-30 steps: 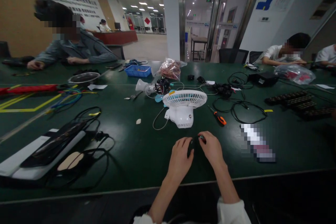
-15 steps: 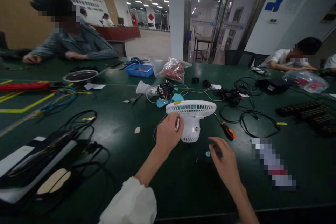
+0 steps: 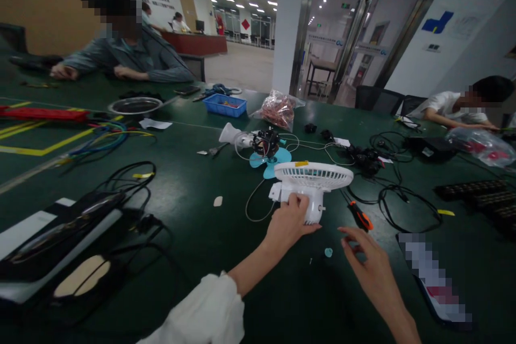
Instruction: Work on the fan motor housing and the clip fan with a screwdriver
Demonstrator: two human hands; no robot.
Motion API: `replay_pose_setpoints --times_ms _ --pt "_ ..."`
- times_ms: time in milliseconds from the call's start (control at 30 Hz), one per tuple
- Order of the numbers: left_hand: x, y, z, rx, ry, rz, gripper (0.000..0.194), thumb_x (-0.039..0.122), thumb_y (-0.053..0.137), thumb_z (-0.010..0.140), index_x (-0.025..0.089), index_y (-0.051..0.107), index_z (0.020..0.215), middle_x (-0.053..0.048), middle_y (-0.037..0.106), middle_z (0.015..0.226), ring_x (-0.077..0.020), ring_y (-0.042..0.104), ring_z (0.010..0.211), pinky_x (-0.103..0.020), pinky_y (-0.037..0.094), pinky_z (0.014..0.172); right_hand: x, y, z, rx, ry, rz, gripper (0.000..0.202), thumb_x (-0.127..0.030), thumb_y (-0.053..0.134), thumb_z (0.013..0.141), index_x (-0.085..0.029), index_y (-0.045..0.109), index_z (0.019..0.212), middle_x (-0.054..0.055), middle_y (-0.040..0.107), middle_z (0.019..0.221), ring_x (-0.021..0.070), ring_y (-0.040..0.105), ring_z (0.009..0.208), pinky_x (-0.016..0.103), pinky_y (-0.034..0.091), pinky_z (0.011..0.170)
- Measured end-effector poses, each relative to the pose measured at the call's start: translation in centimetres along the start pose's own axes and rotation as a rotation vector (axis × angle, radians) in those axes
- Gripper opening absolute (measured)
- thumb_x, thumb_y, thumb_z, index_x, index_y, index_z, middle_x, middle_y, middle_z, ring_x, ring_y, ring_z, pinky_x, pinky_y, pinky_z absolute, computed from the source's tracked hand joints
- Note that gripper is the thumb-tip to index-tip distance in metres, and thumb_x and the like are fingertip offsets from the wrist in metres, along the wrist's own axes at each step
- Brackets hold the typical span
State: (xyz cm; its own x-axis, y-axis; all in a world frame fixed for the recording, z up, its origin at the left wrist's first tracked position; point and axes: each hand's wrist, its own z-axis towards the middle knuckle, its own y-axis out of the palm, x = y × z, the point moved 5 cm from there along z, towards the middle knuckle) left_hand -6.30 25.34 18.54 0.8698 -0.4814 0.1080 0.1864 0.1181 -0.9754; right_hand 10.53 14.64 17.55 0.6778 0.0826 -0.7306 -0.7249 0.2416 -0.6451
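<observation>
A white fan housing (image 3: 313, 174) with a slatted guard stands on the green table, its guard side upward. My left hand (image 3: 288, 217) is closed around the lower body of the housing. To the right of it, my right hand (image 3: 365, 252) hovers with thumb and fingers apart, holding nothing. A small light-blue cap (image 3: 328, 252) and a tiny screw (image 3: 310, 261) lie on the table between the two hands. Behind the housing are blue fan blades (image 3: 278, 159) and an exposed motor (image 3: 266, 142) with wires.
An orange-and-black screwdriver (image 3: 360, 215) lies right of the housing, near a phone (image 3: 431, 279). Farther back are a blue tray (image 3: 224, 105), a plastic bag of reddish parts (image 3: 278, 109) and a metal bowl (image 3: 135, 106). Cables (image 3: 397, 199) spread rightward. A co-worker (image 3: 133, 56) sits across the table.
My left hand has shifted from the housing's left side down onto its lower body. The housing has turned a little, showing its white bracket. The view has shifted slightly.
</observation>
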Motion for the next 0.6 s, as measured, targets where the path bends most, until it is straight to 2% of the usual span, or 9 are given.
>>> replay_pose_setpoints --times_ms 100,200,300,367,467,533,600 --pt "0.5 0.6 1.9 0.065 0.014 -0.044 0.068 0.064 0.064 0.073 0.018 0.046 0.120 -0.014 0.054 0.111 -0.0297 0.061 0.087 -0.033 0.047 0.060 -1.8 -0.1 1.0 -0.014 -0.065 -0.037 0.027 -0.029 0.047 0.092 -0.025 0.061 0.115 0.008 0.064 0.112 0.0203 0.066 0.088 0.034 0.057 0.073" --pt "0.6 1.3 3.2 0.116 0.009 -0.075 0.063 0.060 0.063 0.076 0.017 0.045 0.119 -0.013 0.054 0.111 -0.0279 0.061 0.089 -0.033 0.048 0.066 -5.1 -1.1 2.9 -0.024 -0.166 -0.077 0.025 -0.027 0.047 0.092 -0.025 0.061 0.113 0.008 0.065 0.107 0.0193 0.065 0.084 0.033 0.057 0.072" --pt "0.6 1.8 3.1 0.155 0.023 -0.101 0.056 0.059 0.055 0.082 0.017 0.046 0.117 -0.012 0.055 0.108 -0.0273 0.059 0.092 -0.038 0.047 0.075 -9.8 -2.3 6.5 0.019 -0.350 -0.143 0.025 -0.026 0.048 0.091 -0.024 0.061 0.113 0.008 0.066 0.106 0.0207 0.064 0.089 0.034 0.056 0.073" --pt "0.5 1.9 2.5 0.175 0.048 -0.118 0.051 0.058 0.049 0.086 0.017 0.047 0.116 -0.010 0.055 0.107 -0.0271 0.057 0.095 -0.040 0.046 0.080 -13.3 -2.2 10.1 0.021 -0.476 -0.198 0.028 -0.026 0.048 0.092 -0.021 0.059 0.117 0.010 0.065 0.113 0.0220 0.063 0.099 0.037 0.054 0.082" --pt "0.2 2.0 1.6 0.193 0.088 -0.139 0.044 0.053 0.046 0.090 0.017 0.047 0.115 -0.008 0.056 0.108 -0.0257 0.055 0.098 -0.040 0.043 0.086 -17.0 0.4 16.9 -0.096 -0.459 -0.443 0.032 -0.028 0.047 0.093 -0.016 0.059 0.121 0.015 0.063 0.119 0.0245 0.059 0.110 0.040 0.048 0.094" --pt "-0.1 2.1 1.3 0.200 0.109 -0.149 0.041 0.049 0.045 0.091 0.017 0.047 0.116 -0.008 0.056 0.109 -0.0247 0.055 0.099 -0.040 0.042 0.089 -18.1 3.2 21.2 -0.239 -0.321 -0.656 0.034 -0.028 0.046 0.095 -0.012 0.057 0.123 0.018 0.059 0.127 0.0256 0.055 0.119 0.040 0.044 0.099" --pt "-0.5 2.2 1.2 0.204 0.131 -0.152 0.039 0.046 0.042 0.092 0.017 0.048 0.118 -0.008 0.057 0.110 -0.0241 0.055 0.099 -0.039 0.041 0.089 -18.8 5.6 24.3 -0.300 -0.254 -0.716 0.032 -0.026 0.056 0.090 -0.009 0.060 0.118 0.020 0.059 0.124 0.0284 0.057 0.116 0.041 0.046 0.096"
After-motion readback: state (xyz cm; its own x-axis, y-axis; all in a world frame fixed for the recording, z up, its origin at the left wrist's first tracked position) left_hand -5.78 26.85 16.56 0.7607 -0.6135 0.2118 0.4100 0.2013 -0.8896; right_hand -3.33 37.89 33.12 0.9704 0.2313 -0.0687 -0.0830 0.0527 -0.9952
